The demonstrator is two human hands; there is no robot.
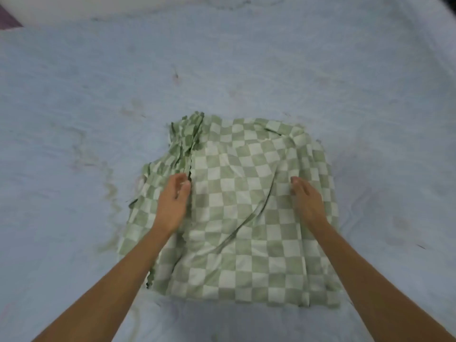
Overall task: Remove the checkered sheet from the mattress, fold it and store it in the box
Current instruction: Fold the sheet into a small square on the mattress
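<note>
The left hand [172, 206] rests on the 9 o'clock side of the folded bundle, its fingers loosely curved right at a scalloped edge [190, 156]. From here I cannot tell whether it pinches that edge or only touches it. The right hand [308, 203] lies on the 3 o'clock side, fingers fairly straight and pressing the cloth down, holding nothing. Under both is the green-and-white checkered sheet [241, 248], folded into a thick, roughly square stack with a long crease running from 1 o'clock to 7 o'clock across its top. Several loose layers fan out untidily at the 11 o'clock corner. The stack sits on the pale blue mattress [98, 95], toward 6 o'clock of its visible surface, and the fabric around it looks rumpled and stained. I'd judge the stripping done and the folding nearly finished, with perhaps one more fold or some tidying at that corner. The storing is left to do, and no box is in sight.
</note>
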